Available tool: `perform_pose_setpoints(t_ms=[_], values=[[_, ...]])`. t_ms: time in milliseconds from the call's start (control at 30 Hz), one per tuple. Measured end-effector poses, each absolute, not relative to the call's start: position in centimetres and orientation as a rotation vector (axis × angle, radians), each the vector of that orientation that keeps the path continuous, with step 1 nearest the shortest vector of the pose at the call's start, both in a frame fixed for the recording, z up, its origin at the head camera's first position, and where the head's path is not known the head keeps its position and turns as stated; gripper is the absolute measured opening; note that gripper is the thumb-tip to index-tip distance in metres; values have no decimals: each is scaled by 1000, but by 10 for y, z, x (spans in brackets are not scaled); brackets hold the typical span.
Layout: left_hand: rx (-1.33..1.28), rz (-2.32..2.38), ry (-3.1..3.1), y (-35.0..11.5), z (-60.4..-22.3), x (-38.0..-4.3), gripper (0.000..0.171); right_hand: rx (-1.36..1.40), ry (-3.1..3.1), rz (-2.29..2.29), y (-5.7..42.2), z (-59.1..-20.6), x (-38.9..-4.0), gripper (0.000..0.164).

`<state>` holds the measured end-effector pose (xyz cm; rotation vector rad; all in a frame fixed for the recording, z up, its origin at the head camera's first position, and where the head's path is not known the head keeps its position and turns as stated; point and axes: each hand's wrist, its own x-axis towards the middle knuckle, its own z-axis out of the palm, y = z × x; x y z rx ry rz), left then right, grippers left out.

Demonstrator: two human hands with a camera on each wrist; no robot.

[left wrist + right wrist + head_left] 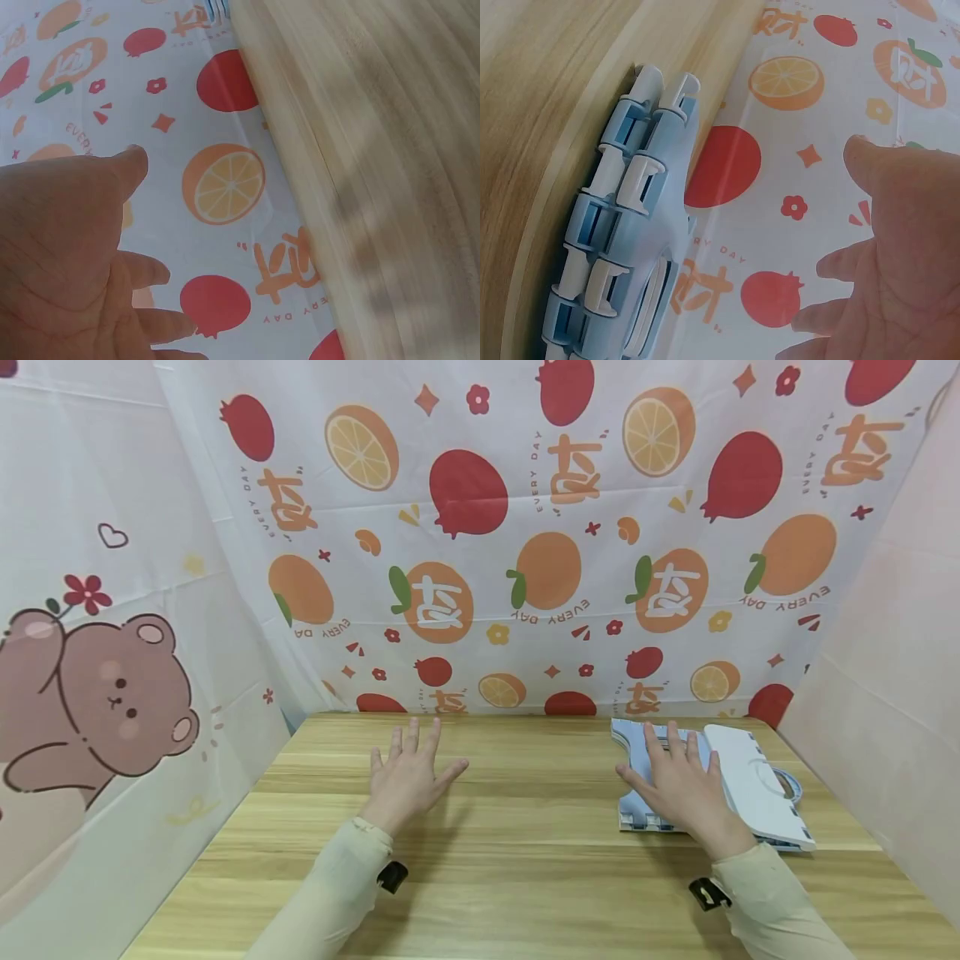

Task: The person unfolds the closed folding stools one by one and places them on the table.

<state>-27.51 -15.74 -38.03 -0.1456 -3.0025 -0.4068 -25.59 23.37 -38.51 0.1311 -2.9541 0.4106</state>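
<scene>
My left hand (406, 785) is held above the left part of the wooden table, fingers spread and holding nothing. Over at the right, my right hand (686, 793) hovers with spread fingers above a folded light-blue and white hinged plastic item (757, 785). A gap shows between that hand and the hinged item (622, 217) in the right wrist view. The item lies flat, with a row of hinge knuckles along its edge and a blue ring-shaped loop (787, 785) at its right side. Part of its blue panel is hidden behind my right hand.
The wooden table (517, 860) runs back to a white fruit-print cloth (510, 543). A cloth with a bear print (127, 693) hangs on the left, and a pale cloth (892, 693) on the right. Black wrist pieces (392, 877) sit on both sleeves.
</scene>
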Motion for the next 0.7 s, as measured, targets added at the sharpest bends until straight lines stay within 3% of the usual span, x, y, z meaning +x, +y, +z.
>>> perform_pose_setpoints(t_ms=[333,700], values=[[-192,-441,-2989,-149,-380,-276,87,76,-2993,386,247,-380,-250,105],[-347,-499,-2936,-126,-374,-275,82,54,-3030,430,276,-369,-247,102]])
